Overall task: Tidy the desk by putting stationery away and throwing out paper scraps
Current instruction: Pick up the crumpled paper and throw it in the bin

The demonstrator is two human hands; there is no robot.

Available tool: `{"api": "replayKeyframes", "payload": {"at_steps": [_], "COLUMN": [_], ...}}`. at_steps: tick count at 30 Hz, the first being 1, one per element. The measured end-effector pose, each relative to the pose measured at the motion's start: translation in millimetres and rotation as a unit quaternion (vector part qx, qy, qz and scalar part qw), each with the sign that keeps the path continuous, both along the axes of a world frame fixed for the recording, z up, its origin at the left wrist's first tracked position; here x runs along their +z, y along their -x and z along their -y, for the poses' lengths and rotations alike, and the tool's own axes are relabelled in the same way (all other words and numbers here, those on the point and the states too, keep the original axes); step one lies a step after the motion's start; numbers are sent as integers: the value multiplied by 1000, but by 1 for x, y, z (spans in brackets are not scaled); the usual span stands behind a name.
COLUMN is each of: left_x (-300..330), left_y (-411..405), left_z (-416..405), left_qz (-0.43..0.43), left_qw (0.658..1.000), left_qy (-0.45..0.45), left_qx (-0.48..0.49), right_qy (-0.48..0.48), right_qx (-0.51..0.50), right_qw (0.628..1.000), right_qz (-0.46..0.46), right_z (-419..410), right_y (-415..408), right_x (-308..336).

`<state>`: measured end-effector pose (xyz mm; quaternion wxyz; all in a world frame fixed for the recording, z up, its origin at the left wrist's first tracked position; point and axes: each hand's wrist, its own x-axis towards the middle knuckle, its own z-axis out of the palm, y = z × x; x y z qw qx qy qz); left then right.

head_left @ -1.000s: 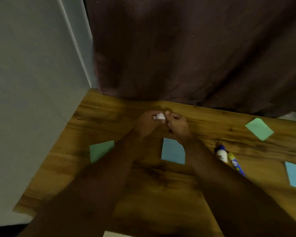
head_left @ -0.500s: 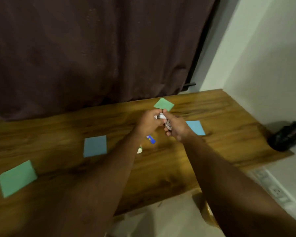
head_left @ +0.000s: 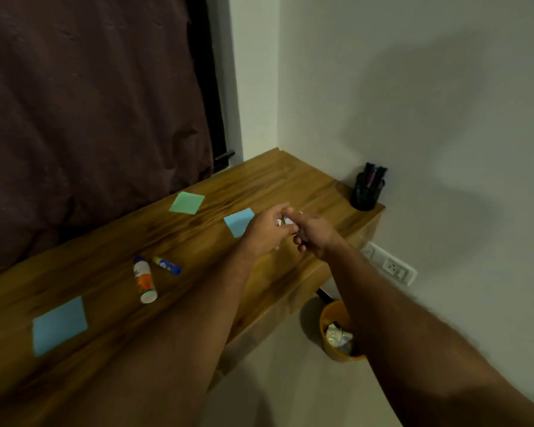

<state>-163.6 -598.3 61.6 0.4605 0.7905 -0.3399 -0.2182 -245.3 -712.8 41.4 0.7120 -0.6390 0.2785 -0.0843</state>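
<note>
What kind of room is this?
Probably a home study corner: a wooden desk against the wall, a pen holder at its far end, sticky notes and a glue stick on it, an orange wastebasket below.

The white scrap (head_left: 285,221) is mostly buried between the left hand (head_left: 267,229) and right hand (head_left: 313,234), so its shape is anyone's guess. The right forearm covers part of the orange bin (head_left: 330,349); the stuff inside is maybe crumpled paper. Labels on the glue bottle (head_left: 144,282) and the small stick (head_left: 167,265) are too tiny to read. The pen holder (head_left: 366,192) is just dark shapes.
</note>
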Motion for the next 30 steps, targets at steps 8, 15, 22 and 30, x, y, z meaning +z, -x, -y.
{"api": "replayKeyframes", "payload": {"at_steps": [8,15,22,30], "left_x": [-22,-59,-95,-136], "left_y": [43,81,96,103], "left_z": [47,72,88,122], "left_qz": [13,-34,-92,-148], "left_qw": [994,978,972,964], "left_qy": [-24,-50,-87,-135], "left_qx": [-109,-199,-195,-174], "right_qy": [28,12,-7,-33], "right_qx": [-107,-158,-163,-128], "right_qw": [992,983,978,976], "right_qz": [-53,-93,-128,-173], "right_z": [35,42,58,96], "right_y": [72,128,157,160], "right_x": [-15,-45,-75,-110]}}
